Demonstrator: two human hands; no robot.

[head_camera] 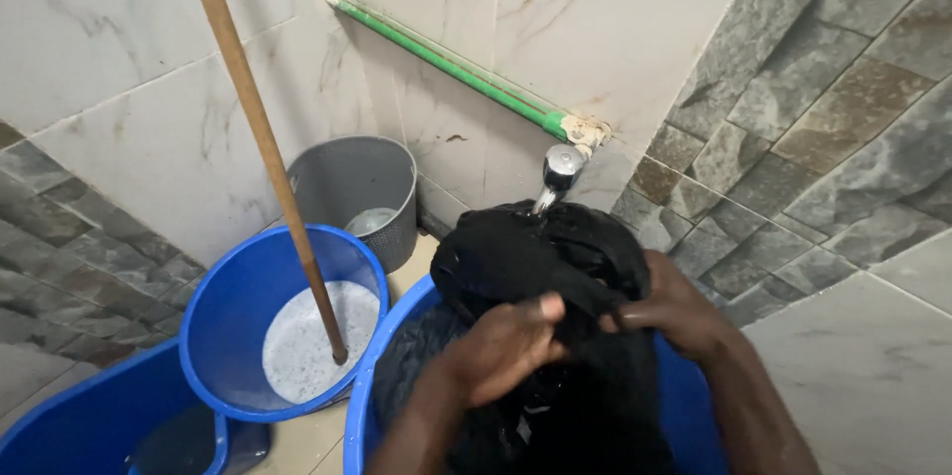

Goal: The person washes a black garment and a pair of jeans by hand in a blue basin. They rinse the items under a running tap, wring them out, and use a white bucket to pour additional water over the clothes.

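Head view | left hand (pixel 506 346) and right hand (pixel 679 311): both clenched on black cloth (pixel 535 257) | over near blue basin (pixel 382 356) | tap (pixel 560 173) just beyond

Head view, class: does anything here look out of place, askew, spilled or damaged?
Little stands out. A wooden stick leans tilted in a blue bucket of foamy water. The wall joint where the green pipe ends looks crusted and roughly patched. Both hands, left hand and right hand, hold a black cloth over a blue basin; no spill shows.

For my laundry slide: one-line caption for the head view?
Both hands, left hand and right hand, grip a wet black garment over a blue basin beneath a wall tap.
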